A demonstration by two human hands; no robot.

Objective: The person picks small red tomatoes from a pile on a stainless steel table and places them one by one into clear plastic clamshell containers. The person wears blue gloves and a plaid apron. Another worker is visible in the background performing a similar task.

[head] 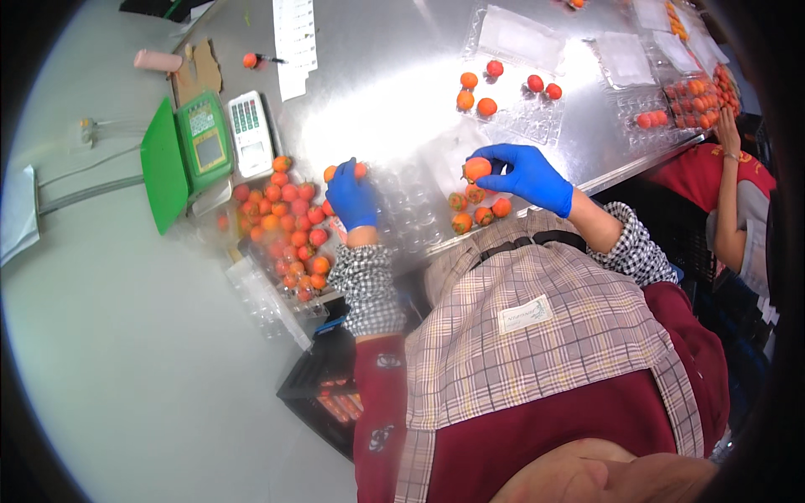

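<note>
My right hand (525, 176), in a blue glove, pinches an orange-red persimmon-like fruit (477, 169) between thumb and fingers. Beneath it several similar fruits (483, 215) with green-brown calyxes lie near the metal table's front edge. My left hand (352, 195), also blue-gloved, reaches palm down over fruits (329, 173) that show at its fingertips; whether it grips one I cannot tell. Between the hands lies a clear plastic tray with round hollows (409, 210). Left of my left hand is a large pile of orange and red fruits (292, 220).
A green scale (204, 141) and a white keypad device (251, 132) stand behind the pile. Farther right are clear clamshell trays (534, 119) with loose fruits. A co-worker's arm (731, 188) touches packed fruit at right. A black crate (321, 390) sits below the table edge.
</note>
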